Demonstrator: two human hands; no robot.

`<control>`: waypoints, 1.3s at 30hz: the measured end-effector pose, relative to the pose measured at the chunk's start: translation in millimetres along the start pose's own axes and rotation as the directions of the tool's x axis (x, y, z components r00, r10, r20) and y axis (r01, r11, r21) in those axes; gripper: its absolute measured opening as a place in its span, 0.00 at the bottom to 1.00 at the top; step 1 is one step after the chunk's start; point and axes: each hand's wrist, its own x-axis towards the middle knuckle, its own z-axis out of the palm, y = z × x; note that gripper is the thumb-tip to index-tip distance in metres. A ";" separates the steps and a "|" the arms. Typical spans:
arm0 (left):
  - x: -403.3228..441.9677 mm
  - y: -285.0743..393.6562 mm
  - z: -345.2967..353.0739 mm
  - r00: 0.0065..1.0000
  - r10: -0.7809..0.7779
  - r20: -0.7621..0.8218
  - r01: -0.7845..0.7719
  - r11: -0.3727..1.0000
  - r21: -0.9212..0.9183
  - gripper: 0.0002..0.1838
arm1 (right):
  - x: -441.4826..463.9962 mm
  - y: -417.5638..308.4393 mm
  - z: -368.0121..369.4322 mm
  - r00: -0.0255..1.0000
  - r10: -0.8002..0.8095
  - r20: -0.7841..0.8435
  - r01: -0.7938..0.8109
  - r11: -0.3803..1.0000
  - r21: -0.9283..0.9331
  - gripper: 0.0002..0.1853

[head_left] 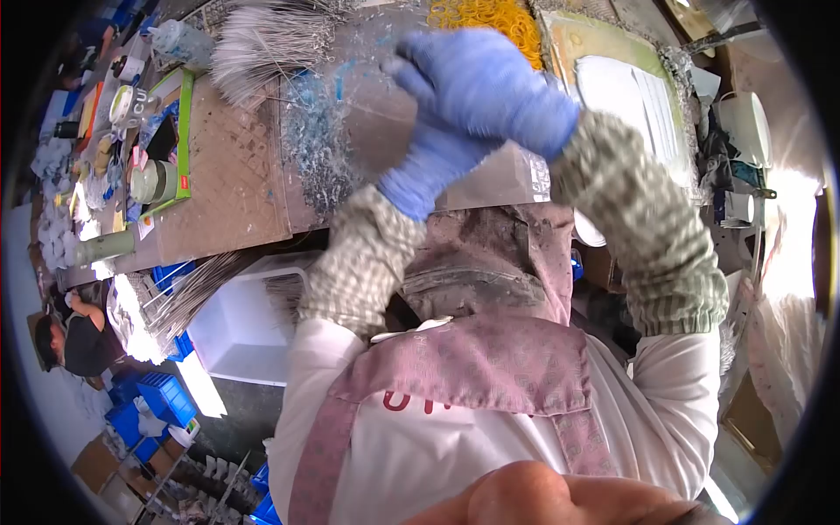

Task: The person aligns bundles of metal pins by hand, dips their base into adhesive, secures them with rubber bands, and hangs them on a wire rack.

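Both hands wear blue gloves and cross above the front of the worktable [236, 149]. My right hand [499, 83] lies over my left hand [437, 166], covering most of its fingers. Motion smears the fingers of both, so I cannot make out whether anything is between them. Behind them and to the left, a bundle of thin pale wires [267, 48] lies on the table. A heap of yellow rings or bands [494, 22] sits just past my right hand. Bluish scraps [315, 140] are scattered on the tabletop left of the hands.
A green-edged tray [185, 131] with small items stands at the left. White sheets [639, 101] lie on a board at the right. Below the table are a white bin [249, 324] and blue crates [166, 398]. Another person [79, 337] is at the far left.
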 end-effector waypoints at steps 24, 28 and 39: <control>-44.4 -3.5 24.9 0.966 -0.219 0.138 0.246 0.615 -0.749 0.39 | -24.6 -13.2 -21.5 0.960 -0.174 -0.219 0.214 0.961 0.174 0.23; -26.6 8.2 -10.1 0.987 -0.163 0.013 0.156 0.914 -0.375 0.30 | -32.8 38.8 14.6 0.999 -0.037 -0.017 0.034 0.533 0.846 0.36; -42.9 -30.1 -0.8 0.993 -0.045 -0.108 -0.025 0.820 -0.571 0.54 | -102.6 83.9 155.7 1.000 0.005 0.000 -0.005 0.957 0.291 0.71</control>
